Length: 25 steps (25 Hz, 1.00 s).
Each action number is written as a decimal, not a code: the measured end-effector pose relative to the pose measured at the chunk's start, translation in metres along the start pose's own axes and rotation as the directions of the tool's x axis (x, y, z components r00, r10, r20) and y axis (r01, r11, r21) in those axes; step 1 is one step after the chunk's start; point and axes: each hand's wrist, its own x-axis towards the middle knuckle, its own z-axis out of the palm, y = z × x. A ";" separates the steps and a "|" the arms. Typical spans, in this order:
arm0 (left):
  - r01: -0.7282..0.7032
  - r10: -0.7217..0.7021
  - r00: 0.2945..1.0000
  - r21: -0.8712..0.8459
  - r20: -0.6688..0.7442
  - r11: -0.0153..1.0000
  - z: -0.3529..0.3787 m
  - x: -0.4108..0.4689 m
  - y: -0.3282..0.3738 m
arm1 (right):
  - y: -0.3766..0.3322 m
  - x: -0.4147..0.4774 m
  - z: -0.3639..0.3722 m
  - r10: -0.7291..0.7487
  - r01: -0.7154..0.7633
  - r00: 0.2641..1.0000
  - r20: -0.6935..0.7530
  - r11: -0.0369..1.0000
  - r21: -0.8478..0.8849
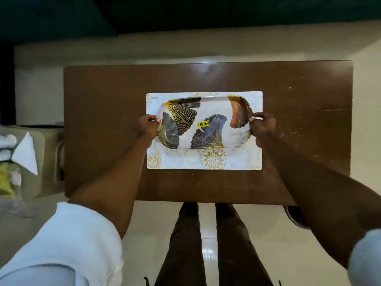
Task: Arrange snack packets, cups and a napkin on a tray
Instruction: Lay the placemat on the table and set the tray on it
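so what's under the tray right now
A white placemat with gold floral prints lies under the tray, on the brown table. Its borders show all round; its middle is covered by the tray. The left hand and right hand grip the tray's ends.

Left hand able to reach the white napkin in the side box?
Likely yes, once freed: the left hand grips the tray end now. The napkin lies uncovered in the box left of the table, nothing between.
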 end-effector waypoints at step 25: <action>-0.087 0.085 0.995 0.035 0.059 0.996 0.002 0.003 -0.030 | 0.054 -0.021 0.004 0.035 -0.034 0.997 -0.075 0.999 0.008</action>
